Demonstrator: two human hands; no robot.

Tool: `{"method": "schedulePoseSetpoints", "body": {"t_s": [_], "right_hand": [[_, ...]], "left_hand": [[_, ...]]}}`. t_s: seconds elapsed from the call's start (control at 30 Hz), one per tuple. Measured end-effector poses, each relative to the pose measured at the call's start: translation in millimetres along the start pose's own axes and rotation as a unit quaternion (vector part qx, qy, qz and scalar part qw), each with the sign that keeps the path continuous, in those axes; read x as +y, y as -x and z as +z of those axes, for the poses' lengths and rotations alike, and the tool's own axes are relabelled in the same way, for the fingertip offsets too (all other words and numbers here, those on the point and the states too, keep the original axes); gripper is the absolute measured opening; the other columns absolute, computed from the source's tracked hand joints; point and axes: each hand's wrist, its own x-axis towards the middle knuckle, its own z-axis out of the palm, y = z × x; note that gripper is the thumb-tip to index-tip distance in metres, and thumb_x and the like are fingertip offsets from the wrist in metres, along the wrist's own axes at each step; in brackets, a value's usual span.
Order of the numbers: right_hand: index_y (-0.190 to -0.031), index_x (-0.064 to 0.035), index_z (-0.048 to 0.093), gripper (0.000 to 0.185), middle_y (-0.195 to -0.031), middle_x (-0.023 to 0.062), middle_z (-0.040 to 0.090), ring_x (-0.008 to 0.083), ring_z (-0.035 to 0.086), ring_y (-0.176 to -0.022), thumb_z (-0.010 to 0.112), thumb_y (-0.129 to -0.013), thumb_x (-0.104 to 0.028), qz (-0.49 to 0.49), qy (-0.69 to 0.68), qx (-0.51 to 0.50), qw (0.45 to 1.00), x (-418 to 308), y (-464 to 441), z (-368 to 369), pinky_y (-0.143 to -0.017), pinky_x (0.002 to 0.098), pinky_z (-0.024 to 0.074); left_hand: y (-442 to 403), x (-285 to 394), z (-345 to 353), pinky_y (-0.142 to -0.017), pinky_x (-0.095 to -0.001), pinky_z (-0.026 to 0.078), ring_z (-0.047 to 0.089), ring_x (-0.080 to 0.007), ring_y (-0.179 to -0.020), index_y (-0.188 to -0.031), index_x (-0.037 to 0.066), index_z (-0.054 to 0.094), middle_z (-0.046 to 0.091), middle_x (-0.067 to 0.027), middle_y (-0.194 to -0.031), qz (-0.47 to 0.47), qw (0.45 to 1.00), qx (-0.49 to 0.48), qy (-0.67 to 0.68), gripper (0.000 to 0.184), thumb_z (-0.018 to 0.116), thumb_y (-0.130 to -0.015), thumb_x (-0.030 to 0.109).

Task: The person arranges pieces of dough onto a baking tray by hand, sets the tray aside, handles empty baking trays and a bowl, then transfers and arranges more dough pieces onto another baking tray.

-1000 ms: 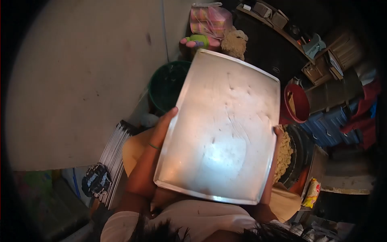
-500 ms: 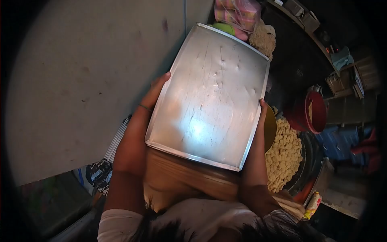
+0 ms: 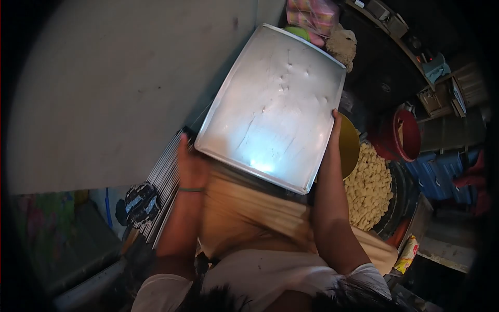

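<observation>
Gripping the silver tray (image 3: 275, 104) at its right rim, the right hand (image 3: 336, 125) has its thumb along the edge and its fingers hidden. The left hand (image 3: 193, 166), slightly blurred, looks released: its thumb is clear of the metal, just beside the tray's lower left corner. Whether any of its fingers touch the underside, I cannot tell. Only 1 of the 2 hands visibly grasps the tray, which lies slanted in front of the person, beyond the tan cloth (image 3: 249, 208) over the lap, its face scratched and dented. A green band (image 3: 191, 190) circles the left wrist. Close by on the left is a stack of metal trays (image 3: 165, 171), with a dark patterned cloth (image 3: 141, 204) against it. To the right, pale dough pieces (image 3: 368, 190) fill much of a black basin (image 3: 400, 195), near a yellow bowl (image 3: 350, 148) and 1 red bucket (image 3: 408, 145).
</observation>
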Motion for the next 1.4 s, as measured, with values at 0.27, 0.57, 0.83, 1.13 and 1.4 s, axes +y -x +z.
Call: {"method": "schedulePoseSetpoints", "body": {"t_s": [0.27, 0.57, 0.83, 1.13, 1.4], "right_hand": [[-0.138, 0.0004, 0.041, 0.079, -0.127, 0.0220, 0.055, 0.0343, 0.058, -0.111, 0.053, -0.083, -0.055, 0.001, -0.008, -0.035, 0.999, -5, 8, -8, -0.094, 0.0430, 0.0489], [-0.134, 0.0021, 0.041, 0.070, -0.120, 0.0209, 0.056, 0.0310, 0.057, -0.108, 0.056, -0.087, -0.047, 0.003, -0.018, -0.008, 1.000, 26, 65, 20, -0.092, 0.0406, 0.0478], [-0.142, 0.0031, 0.024, 0.073, -0.132, 0.0195, 0.043, 0.0273, 0.046, -0.119, 0.057, -0.091, -0.037, -0.122, 0.002, 0.014, 0.992, 79, -1, 31, -0.102, 0.0367, 0.0368], [-0.149, 0.0054, 0.006, 0.098, -0.155, 0.0258, 0.015, 0.0319, 0.016, -0.145, 0.048, -0.091, -0.060, -0.039, 0.187, 0.092, 0.977, 54, 20, 39, -0.116, 0.0358, 0.0161], [-0.149, 0.0065, 0.006, 0.092, -0.155, 0.0278, 0.008, 0.0355, 0.008, -0.146, 0.050, -0.093, -0.052, -0.091, 0.185, -0.006, 0.979, 73, 91, 39, -0.117, 0.0369, 0.0103]], "left_hand": [[7, -115, 23, -0.107, -0.0447, 0.033, 0.041, -0.0291, -0.128, -0.142, 0.009, 0.036, 0.043, -0.0081, -0.141, -0.015, 0.994, 0.033, 0.104, 0.078, 0.056, -0.086, 0.060], [-22, -97, 30, -0.107, -0.0438, 0.035, 0.045, -0.0314, -0.126, -0.142, 0.007, 0.037, 0.045, -0.0121, -0.140, 0.005, 0.989, 0.003, 0.150, 0.070, 0.050, -0.091, 0.054], [-100, -59, 37, -0.108, -0.0434, 0.034, 0.044, -0.0321, -0.127, -0.142, 0.005, 0.037, 0.045, -0.0130, -0.142, 0.038, 0.998, 0.030, 0.027, 0.072, 0.049, -0.091, 0.054], [-50, -86, 28, -0.114, -0.0462, 0.027, 0.032, -0.0309, -0.137, -0.148, 0.012, 0.027, 0.031, -0.0092, -0.151, 0.043, 0.995, -0.073, 0.052, 0.081, 0.039, -0.090, 0.067], [37, -135, 35, -0.110, -0.0590, 0.023, 0.028, -0.0325, -0.139, -0.150, 0.015, 0.022, 0.029, -0.0084, -0.152, -0.150, 0.987, -0.058, 0.026, 0.096, 0.047, -0.080, 0.077]]}}
